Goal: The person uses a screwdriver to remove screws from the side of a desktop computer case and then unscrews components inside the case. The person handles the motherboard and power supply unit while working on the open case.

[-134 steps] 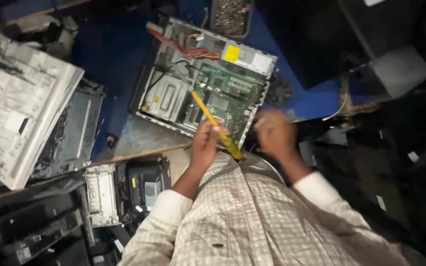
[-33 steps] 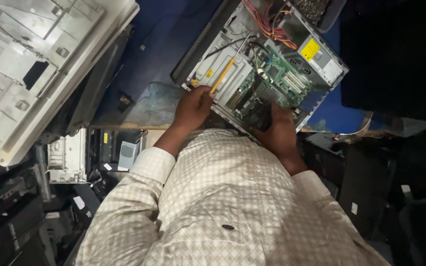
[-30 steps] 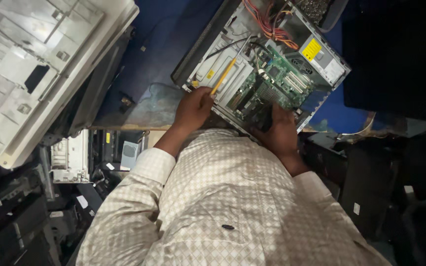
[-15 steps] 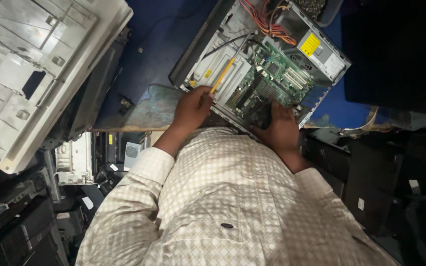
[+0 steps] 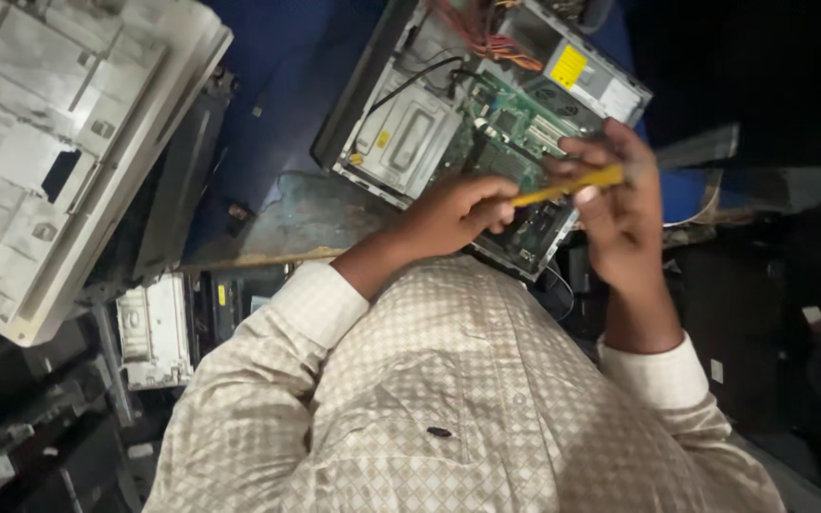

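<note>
Head cam looking straight down at my own lap, basically. I've got a thin yellow stick-shaped tool (image 5: 567, 186) pinched between both hands: my left hand (image 5: 453, 211) is curled around its lower end, and my right hand (image 5: 620, 204) has fingers closed on the upper end, raised a bit above the case. So both grips are tight on the same tool, held roughly level.

Right under it sits the open grey metal desktop computer case (image 5: 358, 90), lying on its side on the blue work surface (image 5: 277, 57). Inside the case you can see the green motherboard (image 5: 510, 128) with its white slots, a silver drive cage (image 5: 406, 142) on the left with a black cable looping over it, a bundle of red and orange wires (image 5: 486, 38) at the top, and the grey power supply box with a yellow sticker (image 5: 582, 71) in the top right corner.

Off to my left there's a big white plastic machine panel (image 5: 59, 142) propped at an angle, and a smaller white part (image 5: 154, 328) down below it.
</note>
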